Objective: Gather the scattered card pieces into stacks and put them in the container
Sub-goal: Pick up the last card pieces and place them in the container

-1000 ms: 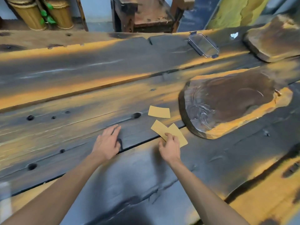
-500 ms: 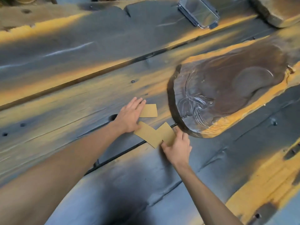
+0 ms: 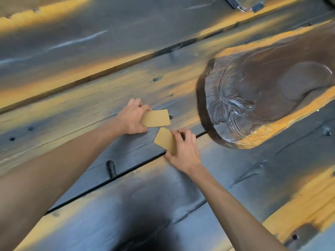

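Note:
My left hand grips the left end of a tan card piece, which sticks out to the right just over the dark wooden tabletop. Just below it, my right hand pinches a second tan card piece by its right side; its left corner points toward my left hand. Whether more cards lie under that one I cannot tell. The clear plastic container sits at the far top edge, cut off by the frame.
A large dark carved wooden slab with a round hollow lies right of the hands. Gaps run between the planks, and a dark slot sits near my left forearm.
The view has tilted down and moved closer. My left hand went from lying flat on the wood to gripping the upper card. My right hand has gathered the two overlapping cards into its pinch.

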`<action>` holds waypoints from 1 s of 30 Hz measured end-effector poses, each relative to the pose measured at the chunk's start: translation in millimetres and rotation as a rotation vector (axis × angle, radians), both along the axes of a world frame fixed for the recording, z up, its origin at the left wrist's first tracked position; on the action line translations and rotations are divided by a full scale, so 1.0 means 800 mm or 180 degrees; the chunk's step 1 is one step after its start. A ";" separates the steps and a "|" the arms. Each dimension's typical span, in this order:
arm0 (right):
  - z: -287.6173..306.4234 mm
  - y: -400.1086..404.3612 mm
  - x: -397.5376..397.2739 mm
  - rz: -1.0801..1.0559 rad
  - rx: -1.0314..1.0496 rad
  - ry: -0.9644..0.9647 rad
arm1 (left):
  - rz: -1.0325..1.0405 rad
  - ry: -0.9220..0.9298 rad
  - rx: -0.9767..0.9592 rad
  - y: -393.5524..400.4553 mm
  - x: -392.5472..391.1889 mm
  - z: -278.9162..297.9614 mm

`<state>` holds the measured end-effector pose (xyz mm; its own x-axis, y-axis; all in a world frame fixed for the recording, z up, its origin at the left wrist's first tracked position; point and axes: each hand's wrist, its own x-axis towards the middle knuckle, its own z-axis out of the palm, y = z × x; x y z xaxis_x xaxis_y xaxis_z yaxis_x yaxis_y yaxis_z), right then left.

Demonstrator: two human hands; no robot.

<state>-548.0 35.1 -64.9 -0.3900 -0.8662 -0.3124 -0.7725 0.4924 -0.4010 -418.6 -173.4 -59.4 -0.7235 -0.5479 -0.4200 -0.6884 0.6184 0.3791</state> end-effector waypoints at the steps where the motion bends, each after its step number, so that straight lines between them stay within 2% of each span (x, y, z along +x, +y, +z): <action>1: 0.001 -0.003 0.002 0.0062 0.0096 0.0095 | 0.0086 -0.0019 0.0020 0.001 0.012 0.002; 5: 0.009 -0.015 0.004 -0.0135 0.0411 0.0094 | 0.0657 0.0124 0.0163 0.016 0.062 0.007; 10: 0.022 -0.021 0.010 -0.0441 0.0703 -0.0367 | 0.1339 0.0173 0.0692 0.057 0.110 0.022; 13: 0.042 -0.022 0.018 -0.1007 0.0521 -0.1182 | 0.2064 0.0422 0.1415 0.085 0.125 0.034; 17: 0.095 -0.022 0.053 -0.2086 -0.0355 -0.2914 | 0.2967 0.1149 0.2156 0.123 0.132 0.067; 19: 0.114 -0.022 0.080 -0.2016 -0.0501 -0.3520 | 0.3128 0.1520 0.2537 0.144 0.134 0.092; 22: 0.135 -0.018 0.126 -0.1692 -0.0473 -0.3777 | 0.3386 0.1935 0.2904 0.175 0.153 0.134; 27: 0.151 0.001 0.190 -0.1552 -0.0324 -0.4330 | 0.3333 0.2269 0.2900 0.211 0.229 0.157; 30: 0.156 0.028 0.243 -0.1437 -0.0276 -0.4353 | 0.3209 0.2305 0.2734 0.236 0.278 0.159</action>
<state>-353.4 57.7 59.9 -0.0744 -0.7872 -0.6122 0.4466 0.5227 -0.7262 -196.5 15.2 67.7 -0.3903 -0.7075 -0.5892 -0.1885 -0.5650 0.8033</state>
